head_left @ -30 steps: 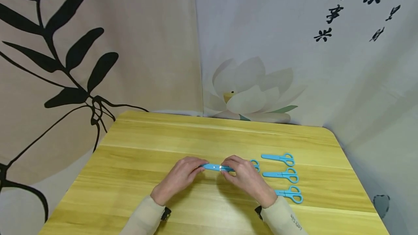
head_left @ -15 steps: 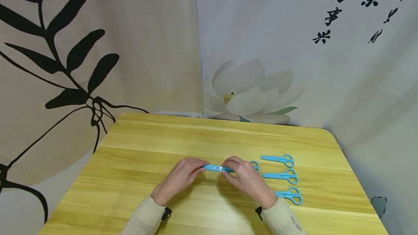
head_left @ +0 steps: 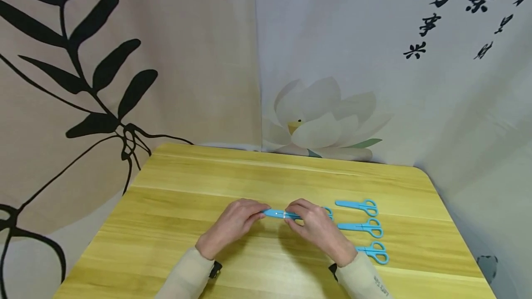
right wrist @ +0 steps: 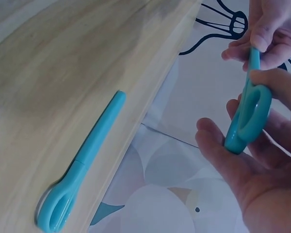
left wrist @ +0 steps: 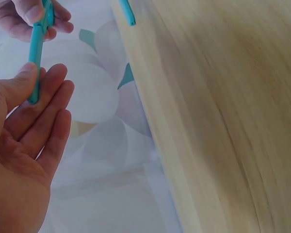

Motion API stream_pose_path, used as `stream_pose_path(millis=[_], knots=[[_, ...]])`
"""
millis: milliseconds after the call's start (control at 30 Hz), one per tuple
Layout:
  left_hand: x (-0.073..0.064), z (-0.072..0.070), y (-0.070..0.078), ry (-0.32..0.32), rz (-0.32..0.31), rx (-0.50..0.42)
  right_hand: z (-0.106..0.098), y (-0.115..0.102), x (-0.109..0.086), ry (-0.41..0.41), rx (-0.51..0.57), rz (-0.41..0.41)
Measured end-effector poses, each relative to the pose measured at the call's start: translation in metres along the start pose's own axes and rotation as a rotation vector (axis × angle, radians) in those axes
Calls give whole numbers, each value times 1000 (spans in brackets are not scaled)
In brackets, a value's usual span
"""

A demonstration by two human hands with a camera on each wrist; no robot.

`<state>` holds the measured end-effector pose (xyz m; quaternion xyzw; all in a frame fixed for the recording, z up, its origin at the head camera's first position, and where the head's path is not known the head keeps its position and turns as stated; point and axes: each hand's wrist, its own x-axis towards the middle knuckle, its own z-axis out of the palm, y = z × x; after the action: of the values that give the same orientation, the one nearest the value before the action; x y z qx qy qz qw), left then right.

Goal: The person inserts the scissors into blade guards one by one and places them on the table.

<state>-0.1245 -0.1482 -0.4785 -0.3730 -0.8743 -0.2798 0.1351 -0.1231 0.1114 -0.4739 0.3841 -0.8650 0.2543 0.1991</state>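
Note:
Both hands hold one pair of blue scissors [head_left: 274, 213] lengthwise above the wooden table. In the left wrist view, my left hand [left wrist: 26, 150] pinches the tip of its blue blade end between thumb and fingers, the other fingers extended. My right hand [head_left: 322, 230] grips the scissors around the pivot and handles, covering part of them in the head view. From the right wrist view, a handle loop [right wrist: 254, 131] shows between the thumb and fingers. The blade part looks blue along its length; I cannot tell whether a cover is on it.
Right of the hands, three more blue scissors lie in a column: a far pair [head_left: 351, 204], a middle pair [head_left: 353, 227] and a near pair [head_left: 367, 249], partly hidden by the right wrist. Beneath them is the wooden table [head_left: 199, 174], with printed curtains [head_left: 199, 59] behind.
The head view has shifted slightly, so everything sits a little further right in it. Hands and held scissors keep the same pose.

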Motion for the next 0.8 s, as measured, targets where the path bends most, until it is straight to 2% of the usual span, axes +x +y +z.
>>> stream_pose_path(millis=[467,800], knots=[[6,-1,4,-71,-25,-38,-3,3,-6,5,-3,-2],[8,4,5,4,51,-10,-4,6,-8,19,25,-7]])
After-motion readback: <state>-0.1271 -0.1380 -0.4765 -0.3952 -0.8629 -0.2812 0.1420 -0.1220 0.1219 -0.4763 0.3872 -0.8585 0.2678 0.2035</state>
